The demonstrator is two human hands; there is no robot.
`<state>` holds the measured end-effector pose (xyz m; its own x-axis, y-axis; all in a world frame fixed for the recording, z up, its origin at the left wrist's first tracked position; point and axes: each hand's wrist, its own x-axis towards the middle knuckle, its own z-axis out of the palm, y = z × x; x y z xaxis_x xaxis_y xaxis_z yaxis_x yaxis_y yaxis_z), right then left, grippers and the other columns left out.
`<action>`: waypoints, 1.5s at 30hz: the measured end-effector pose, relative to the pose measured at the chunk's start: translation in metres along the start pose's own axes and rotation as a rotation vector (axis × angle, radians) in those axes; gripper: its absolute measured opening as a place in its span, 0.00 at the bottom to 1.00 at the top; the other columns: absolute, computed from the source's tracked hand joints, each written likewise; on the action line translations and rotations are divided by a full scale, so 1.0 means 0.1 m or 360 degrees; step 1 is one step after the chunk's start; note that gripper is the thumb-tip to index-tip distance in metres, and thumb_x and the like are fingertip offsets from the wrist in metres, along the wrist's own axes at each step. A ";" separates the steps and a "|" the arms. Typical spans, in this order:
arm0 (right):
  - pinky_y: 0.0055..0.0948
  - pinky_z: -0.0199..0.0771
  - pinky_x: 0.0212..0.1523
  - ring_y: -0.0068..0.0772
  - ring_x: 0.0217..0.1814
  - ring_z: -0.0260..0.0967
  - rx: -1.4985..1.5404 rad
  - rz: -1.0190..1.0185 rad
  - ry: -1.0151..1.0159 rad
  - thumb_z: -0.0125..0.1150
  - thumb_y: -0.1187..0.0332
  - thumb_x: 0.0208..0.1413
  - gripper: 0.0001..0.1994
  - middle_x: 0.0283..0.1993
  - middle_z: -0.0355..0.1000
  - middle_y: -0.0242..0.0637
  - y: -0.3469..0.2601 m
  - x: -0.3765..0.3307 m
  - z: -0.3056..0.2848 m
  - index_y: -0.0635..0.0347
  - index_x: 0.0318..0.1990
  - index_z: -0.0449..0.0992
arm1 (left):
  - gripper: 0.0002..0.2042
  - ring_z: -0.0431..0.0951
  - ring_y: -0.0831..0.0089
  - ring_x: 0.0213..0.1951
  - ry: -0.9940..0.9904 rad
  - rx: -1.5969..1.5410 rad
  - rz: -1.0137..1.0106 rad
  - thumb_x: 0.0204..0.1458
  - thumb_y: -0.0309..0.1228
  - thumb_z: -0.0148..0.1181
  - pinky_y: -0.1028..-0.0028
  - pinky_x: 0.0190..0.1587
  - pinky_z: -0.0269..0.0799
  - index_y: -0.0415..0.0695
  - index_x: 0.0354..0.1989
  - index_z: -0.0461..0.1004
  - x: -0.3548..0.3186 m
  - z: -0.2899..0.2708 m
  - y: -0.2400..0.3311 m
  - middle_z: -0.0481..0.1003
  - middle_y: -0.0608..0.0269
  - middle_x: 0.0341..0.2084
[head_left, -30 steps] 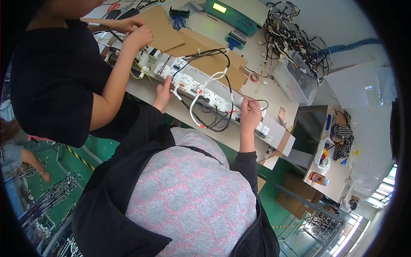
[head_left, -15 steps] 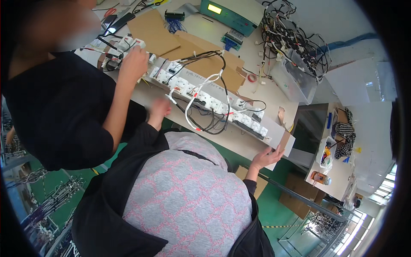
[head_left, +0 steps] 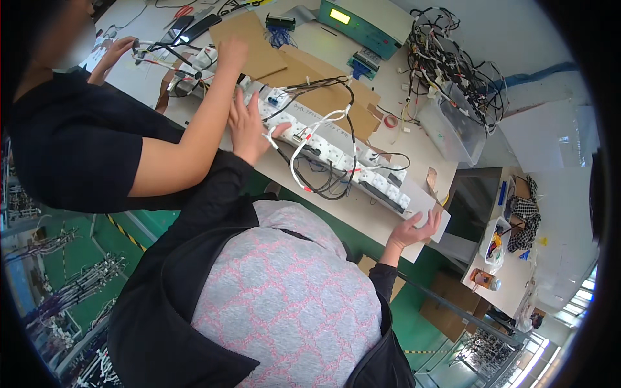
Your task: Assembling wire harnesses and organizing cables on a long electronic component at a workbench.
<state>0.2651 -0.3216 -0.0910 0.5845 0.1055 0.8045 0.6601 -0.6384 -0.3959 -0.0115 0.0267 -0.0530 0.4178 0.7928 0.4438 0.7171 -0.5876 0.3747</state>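
Fixture: a long white connector board (head_left: 336,158) lies slantwise across the pale workbench (head_left: 414,139), running from the cardboard sheets down to the near right corner, with black and white harness wires (head_left: 310,152) looped over its middle.
Left hand: the left hand (head_left: 249,129) rests flat on the upper end of the board, fingers spread and pressing down, closed on nothing.
Right hand: the right hand (head_left: 414,229) sits at the lower end, palm up under the bench edge by the board's white corner, fingers open; whether it is bearing weight I cannot tell.
Step in hand: by the look of it, the board is being steadied or shifted from both ends, not wired.
Next move: I would judge it calls for both hands moving together, keeping the board level so the loose loops do not snag or drag off the edge.
Neighbour: a co-worker in a black top leans in at the left, one bare arm (head_left: 194,139) stretched across to the board's far end, the other hand (head_left: 116,52) busy with wires further back.
Surface: brown cardboard sheets (head_left: 304,71), a green tester box (head_left: 365,22), a clear bin with a tangle of harnesses (head_left: 453,77).
Room: green floor (head_left: 446,323) with yellow-black tape, racks of hanging cables at lower left, a small cluttered side table (head_left: 511,258) at right.
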 end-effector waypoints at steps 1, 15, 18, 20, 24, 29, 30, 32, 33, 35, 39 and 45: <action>0.44 0.61 0.63 0.47 0.60 0.67 0.0201 -0.0070 -0.0078 0.55 0.63 0.63 0.16 0.55 0.72 0.46 -0.29 0.12 -0.04 0.64 0.53 0.72 | 0.50 0.52 0.37 0.65 0.0013 0.0032 0.0052 0.42 0.61 0.67 0.47 0.67 0.44 0.34 0.65 0.56 0.04 0.04 -0.04 0.55 0.31 0.63; 0.42 0.75 0.43 0.48 0.37 0.77 0.0166 0.0018 -0.1697 0.60 0.52 0.57 0.17 0.41 0.76 0.51 -1.51 0.54 0.71 0.56 0.42 0.79 | 0.12 0.73 0.58 0.47 -0.0204 -0.0866 0.0353 0.50 0.37 0.69 0.67 0.53 0.65 0.43 0.36 0.76 0.30 0.03 -0.07 0.73 0.53 0.44; 0.37 0.74 0.42 0.38 0.37 0.76 0.0722 0.0387 -0.1620 0.55 0.55 0.62 0.19 0.34 0.79 0.41 -1.27 0.74 0.70 0.66 0.40 0.77 | 0.13 0.76 0.70 0.39 -0.0128 -0.1384 0.0099 0.61 0.36 0.58 0.77 0.49 0.67 0.37 0.32 0.72 0.25 -0.07 0.09 0.76 0.57 0.37; 0.30 0.73 0.45 0.29 0.40 0.74 0.1199 0.0812 -0.1617 0.50 0.59 0.66 0.17 0.39 0.79 0.38 -1.27 0.95 0.52 0.66 0.38 0.77 | 0.18 0.75 0.71 0.39 -0.0264 -0.1958 -0.0212 0.66 0.41 0.50 0.73 0.45 0.70 0.39 0.28 0.67 0.21 -0.26 0.26 0.75 0.58 0.37; 0.26 0.69 0.51 0.26 0.48 0.72 0.1906 0.0862 -0.1680 0.44 0.62 0.68 0.17 0.50 0.76 0.41 -1.16 1.09 0.22 0.64 0.41 0.77 | 0.22 0.76 0.68 0.35 -0.0196 -0.2663 -0.0423 0.68 0.48 0.40 0.69 0.40 0.74 0.42 0.30 0.63 -0.02 -0.84 0.77 0.75 0.55 0.33; 0.35 0.71 0.54 0.37 0.52 0.73 0.1565 -0.0104 -0.2205 0.59 0.73 0.55 0.19 0.55 0.73 0.42 -1.61 0.41 -0.04 0.57 0.56 0.74 | 0.18 0.73 0.65 0.40 -0.0233 -0.3003 -0.0294 0.68 0.48 0.38 0.64 0.45 0.72 0.45 0.37 0.62 -0.25 -1.55 0.95 0.70 0.58 0.34; 0.36 0.73 0.53 0.40 0.52 0.74 0.1344 -0.0650 -0.1856 0.61 0.74 0.53 0.21 0.55 0.73 0.43 -1.67 0.20 -0.04 0.52 0.57 0.73 | 0.17 0.72 0.66 0.41 -0.0284 -0.3183 -0.0232 0.68 0.47 0.39 0.64 0.46 0.71 0.46 0.38 0.62 -0.28 -1.70 0.98 0.69 0.60 0.34; 0.36 0.75 0.49 0.43 0.48 0.74 0.1032 -0.0736 -0.1691 0.62 0.73 0.52 0.18 0.51 0.74 0.43 -1.73 -0.11 0.04 0.49 0.52 0.75 | 0.15 0.70 0.67 0.40 -0.0262 -0.3161 -0.0176 0.68 0.46 0.40 0.65 0.46 0.70 0.46 0.40 0.62 -0.37 -1.89 1.05 0.66 0.62 0.34; 0.36 0.77 0.44 0.46 0.45 0.75 0.0733 -0.0833 -0.1538 0.62 0.71 0.52 0.15 0.48 0.74 0.43 -1.72 -0.19 0.07 0.47 0.48 0.77 | 0.14 0.68 0.68 0.39 -0.0265 -0.3022 -0.0118 0.68 0.44 0.40 0.65 0.45 0.70 0.46 0.41 0.62 -0.41 -1.96 1.05 0.66 0.62 0.34; 0.36 0.77 0.40 0.46 0.41 0.75 0.0744 -0.0770 -0.1563 0.63 0.71 0.51 0.11 0.43 0.75 0.40 -1.70 -0.16 0.24 0.48 0.42 0.78 | 0.13 0.69 0.68 0.39 -0.0233 -0.2981 -0.0161 0.69 0.42 0.40 0.67 0.45 0.70 0.44 0.42 0.62 -0.52 -2.08 1.13 0.66 0.60 0.34; 0.31 0.72 0.29 0.39 0.27 0.73 0.1070 -0.0614 -0.1284 0.62 0.69 0.53 0.04 0.28 0.71 0.35 -1.70 0.14 0.33 0.54 0.28 0.74 | 0.12 0.70 0.69 0.40 -0.0180 -0.2713 -0.0171 0.68 0.38 0.42 0.68 0.45 0.70 0.41 0.42 0.63 -0.66 -2.11 1.13 0.68 0.58 0.35; 0.22 0.67 0.28 0.20 0.28 0.70 0.1279 0.0443 -0.1817 0.61 0.68 0.56 0.08 0.31 0.75 0.32 -1.05 0.95 -0.16 0.65 0.37 0.78 | 0.12 0.75 0.73 0.37 -0.0170 -0.1901 -0.0096 0.64 0.36 0.51 0.74 0.43 0.70 0.37 0.40 0.69 -1.04 -2.06 1.32 0.73 0.61 0.33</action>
<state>0.2440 -0.2563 0.0343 0.5357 0.8442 0.0203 0.3206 -0.1811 -0.9297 -0.0754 -0.1666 0.1182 0.4857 0.8005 0.3511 -0.2095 -0.2833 0.9359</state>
